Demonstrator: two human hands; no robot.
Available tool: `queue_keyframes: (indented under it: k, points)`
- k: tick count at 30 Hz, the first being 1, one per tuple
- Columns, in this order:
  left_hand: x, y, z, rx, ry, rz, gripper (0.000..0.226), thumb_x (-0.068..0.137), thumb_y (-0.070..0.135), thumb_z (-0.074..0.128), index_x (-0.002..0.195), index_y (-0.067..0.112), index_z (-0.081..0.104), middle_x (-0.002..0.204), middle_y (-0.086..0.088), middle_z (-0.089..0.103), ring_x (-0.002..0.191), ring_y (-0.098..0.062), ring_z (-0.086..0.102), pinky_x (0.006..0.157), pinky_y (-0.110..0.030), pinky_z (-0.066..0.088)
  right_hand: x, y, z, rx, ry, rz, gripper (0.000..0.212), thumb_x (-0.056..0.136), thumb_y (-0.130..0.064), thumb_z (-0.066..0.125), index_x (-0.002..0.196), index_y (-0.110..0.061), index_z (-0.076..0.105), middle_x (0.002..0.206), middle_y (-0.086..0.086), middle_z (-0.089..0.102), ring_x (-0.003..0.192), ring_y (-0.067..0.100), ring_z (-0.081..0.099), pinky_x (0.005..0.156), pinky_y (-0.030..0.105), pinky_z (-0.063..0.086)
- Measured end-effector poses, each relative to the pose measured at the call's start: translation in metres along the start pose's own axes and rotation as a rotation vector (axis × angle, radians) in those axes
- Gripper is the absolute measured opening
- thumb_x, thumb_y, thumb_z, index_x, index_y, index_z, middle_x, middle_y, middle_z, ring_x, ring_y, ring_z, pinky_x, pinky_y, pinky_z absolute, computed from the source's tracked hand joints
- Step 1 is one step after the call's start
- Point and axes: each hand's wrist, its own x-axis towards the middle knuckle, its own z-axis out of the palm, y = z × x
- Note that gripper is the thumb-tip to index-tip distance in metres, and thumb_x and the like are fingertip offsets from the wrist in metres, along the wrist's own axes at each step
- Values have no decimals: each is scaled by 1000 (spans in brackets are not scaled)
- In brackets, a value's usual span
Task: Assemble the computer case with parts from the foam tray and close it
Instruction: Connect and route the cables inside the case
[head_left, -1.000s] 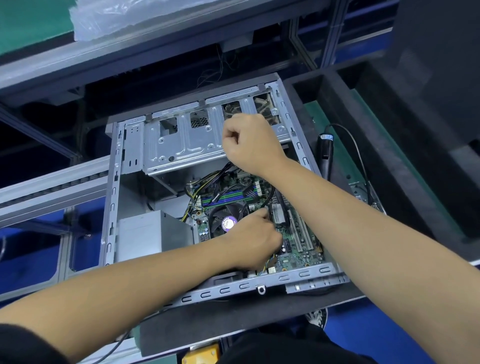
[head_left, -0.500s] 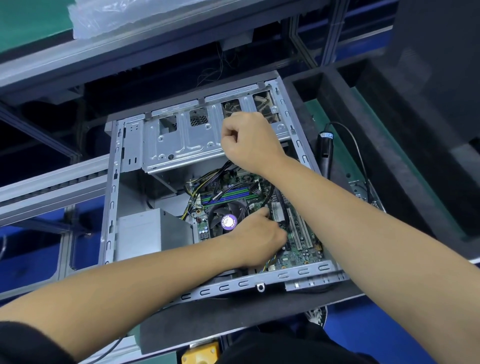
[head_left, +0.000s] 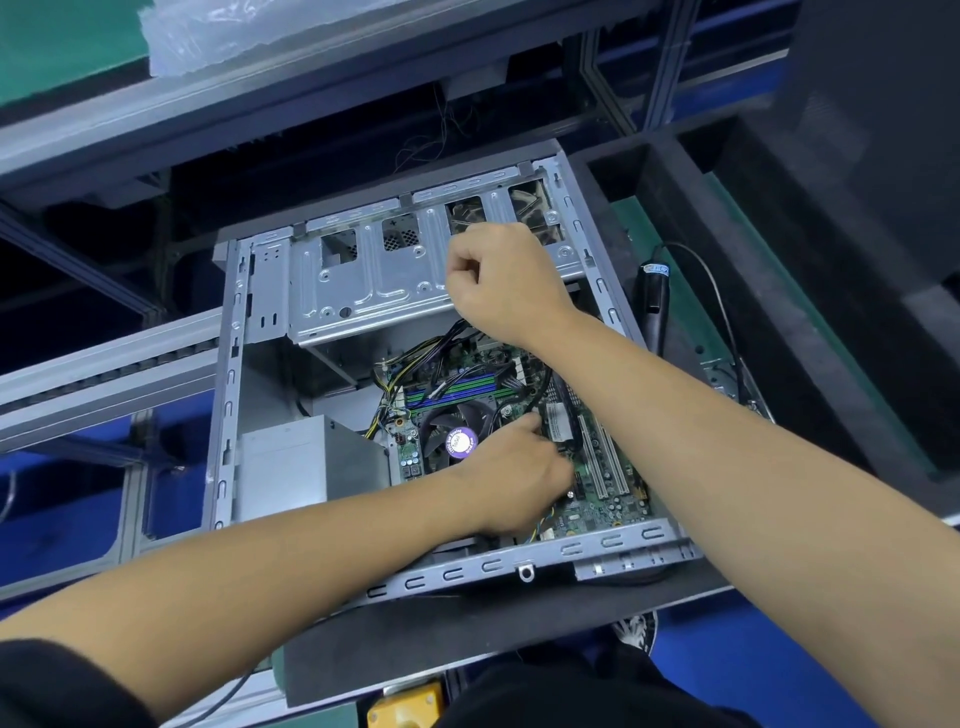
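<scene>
Grey computer case (head_left: 228, 415) open, right hand (head_left: 498, 280) fisted over drive cage (head_left: 363, 291), left hand (head_left: 514, 478) grip unclear on motherboard (head_left: 613, 499)

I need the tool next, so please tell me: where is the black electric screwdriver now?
In the head view the black electric screwdriver lies on the right, just outside the computer case, in the black foam tray.

The grey computer case (head_left: 228, 395) lay open on its side — motherboard (head_left: 597, 499) exposed, drive cage (head_left: 363, 280) at twelve o'clock; the black foam tray (head_left: 810, 332) sat at three o'clock.
</scene>
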Motion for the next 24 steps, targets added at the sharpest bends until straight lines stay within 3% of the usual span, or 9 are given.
queue_keyframes:
  k: [2, 6, 12, 17, 21, 24]
  points:
    - [-1, -1, -2, -3, -8, -6, 6, 76, 13, 54, 71, 17, 54, 71, -6, 60, 69, -24, 55, 73, -31, 16, 0, 0, 0, -1, 1, 1, 15, 77, -2, 48, 66, -8, 57, 69, 0, 55, 69, 24, 56, 62, 34, 50]
    - [-1, -2, -2, 12, 1, -38, 10, 81, 23, 57, 75, 17, 62, 71, -4, 63, 65, -23, 52, 73, -30, 16, 1, 1, 1, -5, 2, 5, 15, 77, -2, 48, 66, -8, 56, 69, 0, 55, 69, 25, 56, 61, 33, 49]
    - [1, -1, -4, 8, -23, -30, 8, 74, 10, 54, 71, 17, 57, 69, -6, 62, 66, -24, 55, 76, -32, 18, 1, 0, 0, -2, 0, 1, 16, 76, -2, 47, 65, -9, 55, 66, -2, 52, 68, 24, 57, 61, 36, 52]
    - [1, -2, -3, 2, -28, -17, 15, 72, 8, 55, 65, 18, 45, 67, -7, 61, 58, -23, 43, 73, -33, 13, 1, 0, 0, -15, -1, -3, 15, 77, -3, 48, 68, -5, 59, 69, 2, 57, 69, 25, 57, 62, 38, 53]
    - [4, -2, -1, 2, -23, 0, 21, 73, 7, 55, 64, 19, 41, 71, -9, 64, 64, -24, 57, 77, -33, 23, 0, 0, 0, -16, -6, -1, 15, 77, -4, 48, 66, -8, 57, 67, -1, 54, 69, 25, 57, 63, 37, 52]
    - [5, -1, 0, -10, -10, 6, 23, 72, 6, 56, 63, 19, 39, 69, -8, 63, 64, -24, 57, 75, -33, 21, 0, -2, -1, -18, -17, 4, 16, 77, -3, 49, 65, -10, 55, 67, -2, 53, 70, 26, 57, 64, 37, 53]
